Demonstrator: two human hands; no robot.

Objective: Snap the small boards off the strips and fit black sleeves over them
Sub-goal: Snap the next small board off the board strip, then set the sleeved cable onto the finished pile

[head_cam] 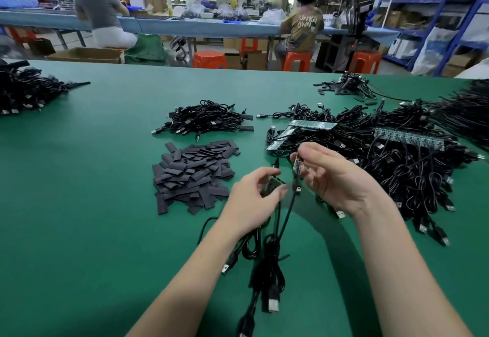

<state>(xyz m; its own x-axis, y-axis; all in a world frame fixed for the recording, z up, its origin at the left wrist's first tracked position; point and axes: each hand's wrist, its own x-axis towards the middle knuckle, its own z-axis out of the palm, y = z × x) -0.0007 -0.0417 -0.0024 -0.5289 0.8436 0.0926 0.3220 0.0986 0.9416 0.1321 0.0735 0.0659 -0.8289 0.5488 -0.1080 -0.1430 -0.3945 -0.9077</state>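
My left hand (pixel 255 200) grips a small green board (pixel 272 183) whose black cable hangs toward me. Just to its right, my right hand (pixel 333 175) pinches another small board (pixel 298 165) upright between thumb and fingers, its cable (pixel 287 215) dropping down to USB plugs near the table's front. The two boards are apart. A heap of flat black sleeves (pixel 194 175) lies left of my left hand. Green board strips (pixel 312 124) (pixel 408 138) rest on the big tangle of black cables behind my right hand.
A smaller bundle of sleeved cables (pixel 206 121) sits behind the sleeve heap. More cable piles lie at the far left (pixel 25 90) and far right (pixel 352 85). The green table (pixel 92 204) stretches around. People sit at a bench beyond it.
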